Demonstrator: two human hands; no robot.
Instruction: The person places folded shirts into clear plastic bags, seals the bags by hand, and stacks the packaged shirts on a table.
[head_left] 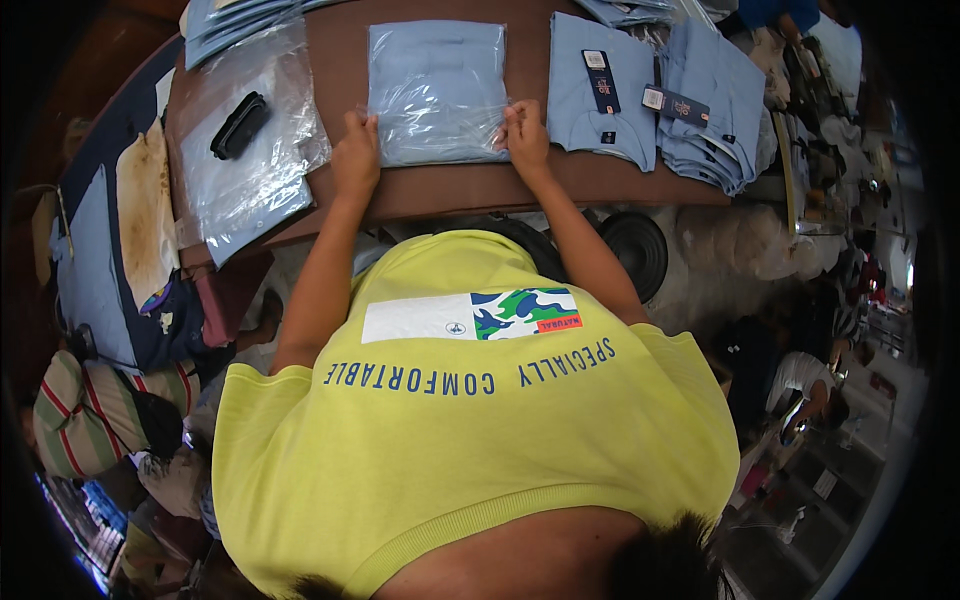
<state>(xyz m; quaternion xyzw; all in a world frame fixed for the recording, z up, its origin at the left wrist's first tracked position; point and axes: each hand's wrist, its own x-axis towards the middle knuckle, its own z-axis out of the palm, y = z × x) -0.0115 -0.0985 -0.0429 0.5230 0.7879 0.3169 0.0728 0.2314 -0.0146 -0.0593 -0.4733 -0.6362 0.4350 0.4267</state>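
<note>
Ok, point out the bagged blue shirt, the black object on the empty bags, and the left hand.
bagged blue shirt [437, 90], head view, middle of the plastic front.
black object [239, 125], head view, its middle.
left hand [356, 160], head view, back of the hand.

Your single head view looks steeply down from above your chest, facing the brown table [480, 190] just beyond your left hand [356, 160] and right hand [526, 135].
</note>
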